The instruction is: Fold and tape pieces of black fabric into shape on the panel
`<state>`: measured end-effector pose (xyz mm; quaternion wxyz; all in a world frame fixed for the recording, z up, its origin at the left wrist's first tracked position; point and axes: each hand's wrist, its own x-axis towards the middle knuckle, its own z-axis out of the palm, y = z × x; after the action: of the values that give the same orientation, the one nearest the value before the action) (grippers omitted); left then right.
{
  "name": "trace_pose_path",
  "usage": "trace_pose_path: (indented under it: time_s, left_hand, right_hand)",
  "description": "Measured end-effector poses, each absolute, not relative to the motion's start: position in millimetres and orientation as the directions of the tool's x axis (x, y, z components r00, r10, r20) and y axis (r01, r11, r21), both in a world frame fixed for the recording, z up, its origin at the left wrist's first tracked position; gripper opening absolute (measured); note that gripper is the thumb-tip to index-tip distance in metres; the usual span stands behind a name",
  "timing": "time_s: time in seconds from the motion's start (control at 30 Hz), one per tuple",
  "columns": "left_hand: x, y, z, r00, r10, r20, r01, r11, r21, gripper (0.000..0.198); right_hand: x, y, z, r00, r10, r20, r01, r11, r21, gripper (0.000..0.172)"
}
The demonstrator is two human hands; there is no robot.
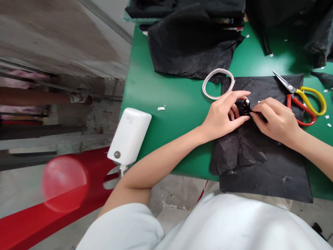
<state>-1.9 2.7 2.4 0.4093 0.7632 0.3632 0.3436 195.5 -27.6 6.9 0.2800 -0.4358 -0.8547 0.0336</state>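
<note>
Pinched the black bunch [244, 108] between thumb and fingertips of the right hand [279, 119], probably to keep the gather tight; curved the left hand [220, 114] around the other side, thumb and forefinger spread wide, apparently to steady it; could not tell the grip of the tucked fingers there; held all this above the black sheet [265, 182] on the green table [177, 93], within easy sight; had the white ring [205, 86] just beyond the left hand, partly over the sheet, presumably for easy reach; had the scissors [312, 99] beside the right hand, handles apart, likely for quick pickup; had the power bank [131, 133] well apart, near the table's left edge, perhaps to spare working room.
</note>
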Motion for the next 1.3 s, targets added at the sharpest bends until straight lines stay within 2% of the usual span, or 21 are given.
trace_pose_path:
  time_s: [0.2, 0.33, 0.43, 0.53, 0.57, 0.67, 0.73, 0.87, 1.03, 1.2, 1.3]
  left_hand:
    - [-1, 3, 1, 0.499, 0.830, 0.251, 0.303, -0.438, 0.846, 0.029]
    - [-1, 3, 2, 0.491, 0.833, 0.254, 0.288, -0.431, 0.855, 0.025]
    - [-1, 3, 3, 0.484, 0.841, 0.241, 0.297, -0.417, 0.859, 0.022]
    - [0, 3, 5, 0.486, 0.846, 0.220, 0.315, -0.404, 0.859, 0.020]
    - [0, 3, 5, 0.489, 0.845, 0.215, 0.319, -0.403, 0.858, 0.020]
    - [0, 2, 5, 0.501, 0.838, 0.217, 0.321, -0.413, 0.852, 0.021]
    - [0, 2, 5, 0.512, 0.829, 0.225, 0.318, -0.427, 0.847, 0.022]
    - [0, 2, 7, 0.541, 0.809, 0.229, 0.328, -0.454, 0.829, 0.022]
    - [-1, 2, 8, 0.570, 0.790, 0.225, 0.355, -0.484, 0.800, 0.022]
    - [-1, 1, 8, 0.615, 0.756, 0.223, 0.359, -0.520, 0.775, 0.028]
    - [-2, 1, 9, 0.634, 0.730, 0.255, 0.331, -0.554, 0.764, 0.032]
  right_hand:
    - [195, -28, 8, -0.472, 0.772, 0.425, 0.721, 0.616, -0.319, 0.010]
    - [196, -28, 11, -0.474, 0.762, 0.440, 0.692, 0.632, -0.349, 0.016]
    - [197, -28, 16, -0.416, 0.811, 0.411, 0.659, 0.580, -0.478, 0.022]
    - [199, -23, 28, -0.331, 0.887, 0.322, 0.636, 0.462, -0.618, 0.021]
    - [201, -20, 33, -0.304, 0.880, 0.364, 0.638, 0.472, -0.609, 0.017]
    - [211, -11, 50, -0.332, 0.886, 0.323, 0.729, 0.458, -0.508, 0.015]
    - [220, -7, 58, -0.419, 0.880, 0.224, 0.748, 0.475, -0.463, 0.017]
    - [237, -7, 61, -0.659, 0.752, 0.023, 0.710, 0.632, -0.312, 0.030]
    - [237, -10, 52, -0.706, 0.702, -0.099, 0.685, 0.641, -0.346, 0.031]
    - [232, -7, 45, -0.703, 0.704, -0.101, 0.673, 0.613, -0.413, 0.017]
    - [231, -6, 45, -0.694, 0.711, -0.113, 0.680, 0.596, -0.428, 0.015]
